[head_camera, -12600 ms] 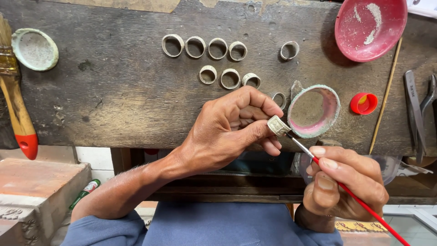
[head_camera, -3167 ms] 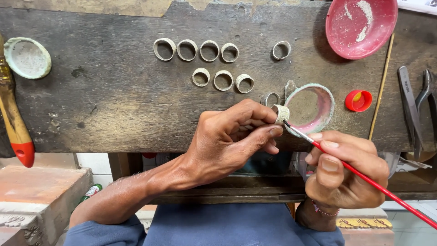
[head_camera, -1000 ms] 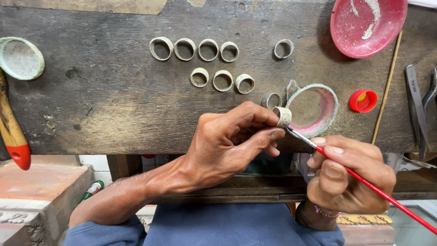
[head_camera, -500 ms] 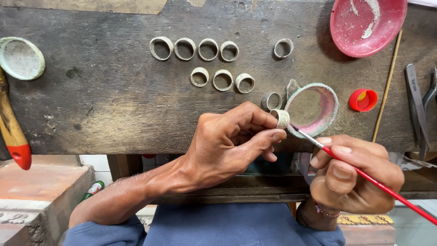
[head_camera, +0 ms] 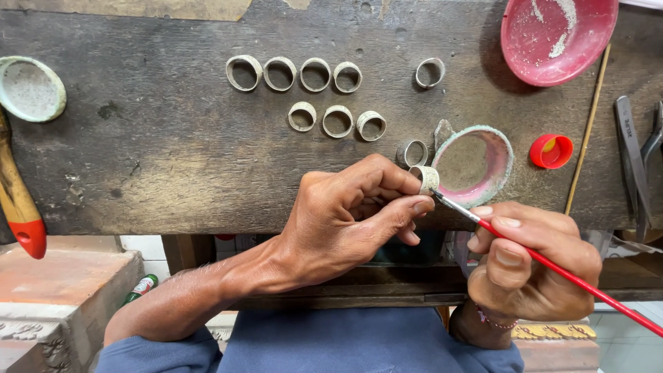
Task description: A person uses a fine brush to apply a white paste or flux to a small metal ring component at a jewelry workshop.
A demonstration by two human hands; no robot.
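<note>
Left hand pinches ring; right hand grips brush, tip touching ring.

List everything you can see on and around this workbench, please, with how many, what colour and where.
ring in hand: one, pale grey-green, pinched in the left hand's fingers
paintbrush: one, red handle, in the right hand, tip at the held ring
loose rings: nine, pale grey-green, on the bench in two rows plus two singles
workbench: one, dark worn wood, across the view
small dish: one, pink inside, just beyond the hands
red bowl: one, white powder inside, top right
bottle cap: one, red, right of the small dish
pale dish: one, greenish, far left
thin stick: one, tan, right
pliers: dark metal, right edge
left hand: holds the ring
right hand: holds the paintbrush
</note>
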